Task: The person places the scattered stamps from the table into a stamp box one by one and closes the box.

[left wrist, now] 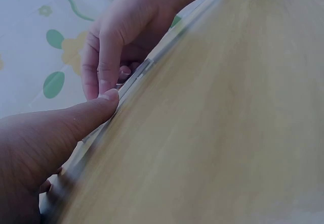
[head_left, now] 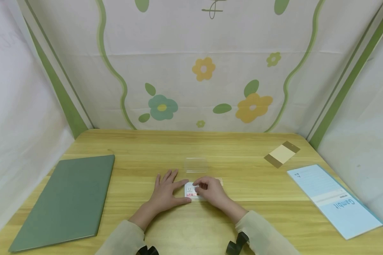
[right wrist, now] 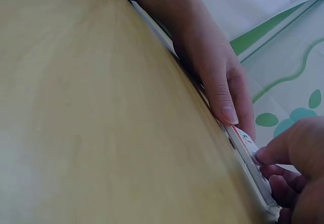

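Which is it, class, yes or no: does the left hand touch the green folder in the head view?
No, the left hand is at the small white card, with table showing between it and the green folder.

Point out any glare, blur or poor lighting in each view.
Head: bright, fairly even, but the clear plastic nearly vanishes against the table; left wrist: dimmer, a dark, blurred patch beside the left hand; right wrist: also dim, a pale sheen at the frame's lower left, wood grain soft.
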The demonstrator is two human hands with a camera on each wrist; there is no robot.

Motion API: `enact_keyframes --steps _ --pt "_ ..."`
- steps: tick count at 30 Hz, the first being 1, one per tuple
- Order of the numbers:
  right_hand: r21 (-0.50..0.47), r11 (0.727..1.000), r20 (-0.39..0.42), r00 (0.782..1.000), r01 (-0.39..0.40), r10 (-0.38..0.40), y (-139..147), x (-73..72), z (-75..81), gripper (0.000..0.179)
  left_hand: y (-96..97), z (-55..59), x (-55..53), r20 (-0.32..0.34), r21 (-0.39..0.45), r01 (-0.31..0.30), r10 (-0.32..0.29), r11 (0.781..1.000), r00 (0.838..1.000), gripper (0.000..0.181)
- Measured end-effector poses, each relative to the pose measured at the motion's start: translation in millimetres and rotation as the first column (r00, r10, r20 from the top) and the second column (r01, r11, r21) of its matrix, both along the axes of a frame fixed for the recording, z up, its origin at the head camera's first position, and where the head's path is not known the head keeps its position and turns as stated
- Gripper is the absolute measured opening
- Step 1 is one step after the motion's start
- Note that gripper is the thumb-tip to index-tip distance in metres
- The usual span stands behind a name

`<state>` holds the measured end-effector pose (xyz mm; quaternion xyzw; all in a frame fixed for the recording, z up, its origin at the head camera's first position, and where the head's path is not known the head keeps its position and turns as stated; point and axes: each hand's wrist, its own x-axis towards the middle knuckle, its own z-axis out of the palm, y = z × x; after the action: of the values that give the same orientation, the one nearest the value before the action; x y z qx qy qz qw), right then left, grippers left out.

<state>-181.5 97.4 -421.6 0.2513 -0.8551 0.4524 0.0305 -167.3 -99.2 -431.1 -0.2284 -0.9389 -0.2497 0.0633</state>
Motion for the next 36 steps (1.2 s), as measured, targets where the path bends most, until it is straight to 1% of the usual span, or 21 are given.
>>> enact_keyframes --steps 3,6,7,10,15,17,20,23,26,30,32,36 --pt "0.012 1.0 -0.05 0.999 0.001 -0.001 -1 1.0 0.3 0.005 0.0 0.2 0.1 -0.004 0.004 0.003 -0.003 1.0 1.0 0.065" --pt "0.065 0.997 -0.051 0.998 0.041 -0.038 -3 1.7 0.9 0.005 0.0 -0.1 0.0 -0.009 0.003 0.001 -0.001 1.0 1.0 0.065" --pt "0.084 0.995 -0.031 0.998 0.056 -0.053 -3 1.8 1.0 0.006 0.0 0.0 0.0 -0.009 0.003 0.0 0.0 1.0 1.0 0.065" --pt "0.124 0.989 -0.03 0.997 0.079 -0.075 -5 2.1 1.3 0.007 0.0 -0.5 -0.4 -0.008 -0.003 -0.002 0.002 1.0 1.0 0.065" --pt "0.147 0.985 -0.037 0.996 0.087 -0.082 -6 2.1 2.3 0.008 -0.4 0.2 -0.1 -0.006 0.005 -0.002 0.002 1.0 1.0 0.065" --pt "0.15 0.985 -0.028 0.996 0.085 -0.082 -6 1.8 2.8 0.009 -0.7 1.0 0.0 -0.009 0.008 -0.003 0.003 1.0 1.0 0.065" --pt "0.112 0.991 -0.018 0.997 0.072 -0.071 -6 0.7 5.7 0.011 -1.1 2.0 0.2 -0.011 0.002 -0.006 0.006 1.0 1.0 0.065" --pt "0.045 0.997 -0.003 0.998 0.066 -0.066 -4 -2.4 11.3 0.013 -1.0 2.3 0.3 -0.011 -0.009 -0.011 0.01 1.0 1.0 0.065" --pt "-0.007 0.998 0.025 0.997 0.07 -0.07 1 -5.8 20.4 0.015 -0.3 2.4 0.3 -0.008 -0.013 -0.015 0.015 1.0 1.0 0.065" --pt "-0.033 0.997 0.081 0.994 0.07 -0.067 12 -8.2 33.0 0.017 1.2 2.5 0.3 -0.001 -0.007 -0.013 0.013 1.0 1.0 0.065" --pt "-0.047 0.997 0.103 0.993 0.057 -0.052 18 -9.2 37.3 0.019 1.5 2.4 0.3 0.001 -0.009 -0.01 0.01 1.0 1.0 0.065" --pt "-0.074 0.997 0.143 0.989 0.034 -0.023 31 -12.1 39.3 0.023 0.8 2.2 0.7 -0.004 -0.015 -0.014 0.014 1.0 1.0 0.066"
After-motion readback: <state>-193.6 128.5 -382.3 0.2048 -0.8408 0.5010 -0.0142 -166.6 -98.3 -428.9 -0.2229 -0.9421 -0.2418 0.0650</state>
